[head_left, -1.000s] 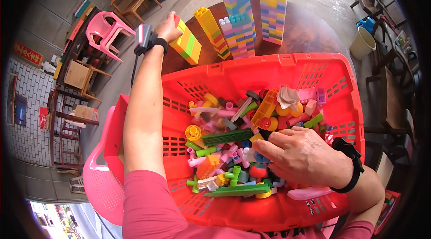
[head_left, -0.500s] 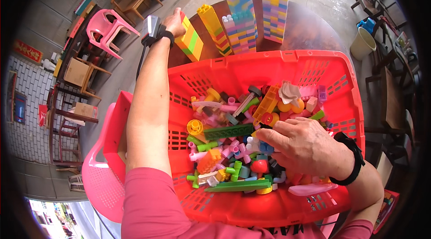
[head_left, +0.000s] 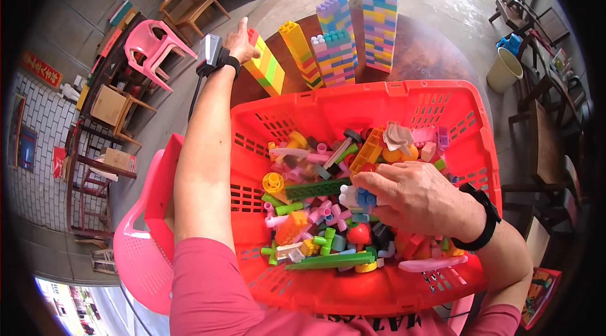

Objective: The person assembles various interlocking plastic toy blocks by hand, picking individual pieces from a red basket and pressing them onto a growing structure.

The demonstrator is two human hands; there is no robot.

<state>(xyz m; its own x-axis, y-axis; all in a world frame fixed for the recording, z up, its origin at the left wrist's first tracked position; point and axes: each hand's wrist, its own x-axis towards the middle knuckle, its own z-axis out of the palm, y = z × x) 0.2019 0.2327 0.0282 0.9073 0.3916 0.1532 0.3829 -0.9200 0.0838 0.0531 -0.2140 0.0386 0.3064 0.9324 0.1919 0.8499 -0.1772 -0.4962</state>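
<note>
On the far left a pink plastic chair (head_left: 150,52) and wooden furniture stand on the grey floor, and a second pink chair (head_left: 142,254) sits under the basket's near corner. The left hand (head_left: 241,41) is stretched far forward, past the basket, to the leaning yellow, green and red block tower (head_left: 268,64) on the round brown table (head_left: 435,52); compared with a second ago it has slid from the top of that tower to its upper left end, thumb up and fingers curled against the end block, touching it rather than closing round it. I judge from this that the hand is steadying or seating the top of the stack. Just to the right stand a slanted yellow and orange tower (head_left: 302,53), a pastel tower (head_left: 334,39) and the tallest, striped tower (head_left: 379,20), all apart from the hand. Nearer, the red plastic basket (head_left: 379,99) holds a heap of loose bricks, tubes and connectors. The right hand (head_left: 416,200) lies palm down in that heap; it has shifted slightly toward the middle since the earlier frames, and its fingertips (head_left: 366,182) now curl over a white and blue brick (head_left: 355,197) beside a long dark green bar (head_left: 315,189). Whether the brick is truly pinched I cannot tell; the fingers look loosely bent, not spread. It reads as picking the next piece while the other hand holds the tower.
</note>
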